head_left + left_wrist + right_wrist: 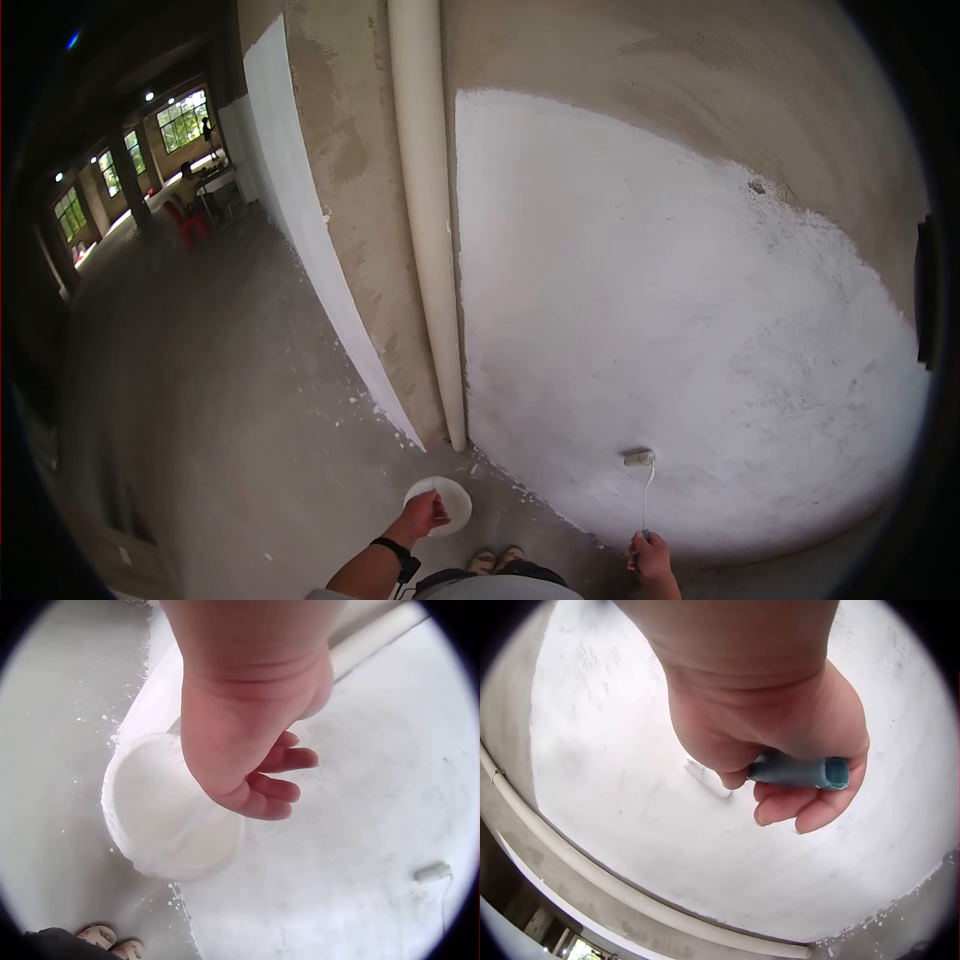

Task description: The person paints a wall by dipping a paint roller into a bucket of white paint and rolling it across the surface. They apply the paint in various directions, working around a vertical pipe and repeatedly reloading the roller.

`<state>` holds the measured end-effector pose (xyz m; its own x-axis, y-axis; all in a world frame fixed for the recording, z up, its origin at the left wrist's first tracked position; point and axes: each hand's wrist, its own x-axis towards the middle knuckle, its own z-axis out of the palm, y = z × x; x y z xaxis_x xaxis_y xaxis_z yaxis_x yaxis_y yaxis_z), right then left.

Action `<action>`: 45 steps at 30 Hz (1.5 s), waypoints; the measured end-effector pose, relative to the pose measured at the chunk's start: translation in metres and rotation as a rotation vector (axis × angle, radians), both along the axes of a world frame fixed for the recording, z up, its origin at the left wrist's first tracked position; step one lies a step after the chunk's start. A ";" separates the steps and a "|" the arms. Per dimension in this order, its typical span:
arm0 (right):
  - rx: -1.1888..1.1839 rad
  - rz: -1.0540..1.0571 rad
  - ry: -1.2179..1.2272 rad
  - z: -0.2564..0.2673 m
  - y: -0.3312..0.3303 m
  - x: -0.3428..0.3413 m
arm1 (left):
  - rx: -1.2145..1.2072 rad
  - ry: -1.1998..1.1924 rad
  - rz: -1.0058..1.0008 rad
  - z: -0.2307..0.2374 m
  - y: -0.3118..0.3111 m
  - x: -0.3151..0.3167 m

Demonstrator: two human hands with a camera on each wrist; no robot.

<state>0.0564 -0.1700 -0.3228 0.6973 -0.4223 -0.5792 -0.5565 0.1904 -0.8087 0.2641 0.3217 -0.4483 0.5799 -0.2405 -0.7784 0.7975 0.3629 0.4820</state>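
The left hand [428, 512] has curled fingers over a white bucket [458, 503]; in the left wrist view the hand [240, 750] covers part of the round bucket [150, 817], whose inside is whitish. The bucket looks raised above the floor, though the grip point is hidden. The right hand [772, 742] grips the blue-green handle [795, 772] of a small paint roller. In the head view the right hand [652, 556] is below the roller head [638, 458], which lies against the white part of the wall [600, 300].
A pale vertical pipe [425, 200] runs beside a partly white column [350, 180]. White spots mark the grey floor [250, 400] near the wall base. The wearer's shoes [496, 560] stand between both hands. Far left, a person [187, 180] sits near a red chair [192, 228] and windows.
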 end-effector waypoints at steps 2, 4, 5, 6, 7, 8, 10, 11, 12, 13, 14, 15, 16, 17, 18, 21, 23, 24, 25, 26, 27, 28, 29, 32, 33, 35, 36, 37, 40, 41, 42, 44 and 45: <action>-0.083 0.050 -0.009 -0.008 0.001 0.019 | 0.023 -0.034 0.034 0.001 -0.002 0.020; -0.074 0.061 0.010 -0.007 0.007 0.039 | 0.022 0.021 0.042 0.004 -0.005 0.018; -0.073 0.063 0.049 -0.007 0.009 0.045 | 0.083 0.018 0.051 0.012 -0.008 0.020; -0.061 0.066 0.052 -0.011 0.009 0.054 | 0.094 0.021 0.054 0.020 -0.009 0.023; -0.126 0.133 0.029 -0.016 0.009 0.065 | 0.099 0.008 0.081 0.029 -0.010 0.024; -0.189 0.199 0.006 -0.021 0.010 0.075 | 0.104 -0.004 0.108 0.038 -0.011 0.025; -0.138 0.214 -0.029 -0.011 0.021 0.101 | 0.120 -0.030 0.100 0.057 -0.013 0.031; -0.103 0.231 -0.068 -0.003 0.028 0.115 | 0.120 -0.060 0.095 0.066 -0.013 0.033; -0.098 0.233 -0.066 0.005 0.035 0.128 | 0.125 -0.057 0.097 0.074 -0.015 0.035; -0.068 0.250 -0.069 0.014 0.042 0.141 | 0.089 -0.074 0.105 0.082 -0.015 0.038; -0.040 0.267 -0.076 0.020 0.050 0.154 | 0.051 -0.096 0.114 0.089 -0.013 0.044; -0.043 0.268 -0.084 0.022 0.058 0.166 | 0.048 -0.103 0.116 0.091 -0.008 0.051; -0.004 0.270 -0.083 0.024 0.066 0.177 | 0.079 -0.097 0.092 0.091 -0.002 0.060; 0.034 0.272 -0.079 0.026 0.074 0.188 | 0.108 -0.087 0.068 0.091 0.004 0.068; 0.027 0.270 -0.079 0.031 0.085 0.197 | 0.101 -0.087 0.067 0.091 0.013 0.076; 0.035 0.218 -0.103 0.041 0.112 0.218 | 0.007 -0.085 0.045 0.107 0.029 0.102; 0.081 0.193 -0.142 0.039 0.126 0.225 | -0.005 -0.091 -0.030 0.104 0.039 0.116; 0.078 0.150 -0.133 0.037 0.133 0.230 | -0.009 -0.104 -0.081 0.104 0.045 0.125; 0.064 0.130 -0.160 0.034 0.139 0.232 | -0.009 -0.090 -0.132 0.103 0.048 0.134; 0.054 0.101 -0.178 0.030 0.149 0.226 | -0.007 -0.096 -0.152 0.106 0.050 0.139; 0.038 0.046 -0.162 0.030 0.160 0.221 | -0.004 -0.105 -0.175 0.109 0.056 0.146; 0.016 -0.005 -0.156 0.033 0.168 0.221 | -0.003 -0.096 -0.233 0.110 0.062 0.160; 0.019 -0.059 -0.141 0.035 0.179 0.213 | -0.015 -0.091 -0.268 0.109 0.070 0.168; 0.001 -0.191 -0.115 0.031 0.206 0.193 | -0.041 -0.071 -0.372 0.114 0.090 0.194; 0.051 -0.272 -0.101 0.025 0.213 0.186 | -0.045 -0.059 -0.401 0.119 0.094 0.204; 0.096 -0.378 -0.069 0.022 0.232 0.171 | -0.050 -0.079 -0.434 0.122 0.099 0.214; 0.192 -0.499 -0.082 0.023 0.244 0.167 | -0.043 -0.105 -0.439 0.125 0.102 0.215; 0.289 -0.626 -0.100 0.023 0.255 0.162 | -0.003 -0.095 -0.453 0.131 0.102 0.217; 0.480 -0.807 -0.206 0.019 0.270 0.146 | 0.040 -0.083 -0.509 0.128 0.102 0.224; 0.452 -0.790 -0.229 0.021 0.273 0.141 | 0.054 -0.084 -0.516 0.129 0.102 0.223; 0.450 -0.830 -0.232 0.026 0.278 0.138 | 0.055 -0.079 -0.555 0.127 0.102 0.224; 0.411 -0.753 -0.325 0.038 0.284 0.136 | 0.072 -0.076 -0.543 0.119 0.103 0.224; 0.411 -0.744 -0.369 0.043 0.286 0.136 | 0.074 -0.075 -0.549 0.116 0.103 0.222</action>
<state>0.1921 0.1157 -0.2796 0.4993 -0.6460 -0.5774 0.1034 0.7061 -0.7005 0.4865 0.4244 -0.3325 0.4396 -0.4692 -0.7659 0.8224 -0.1326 0.5533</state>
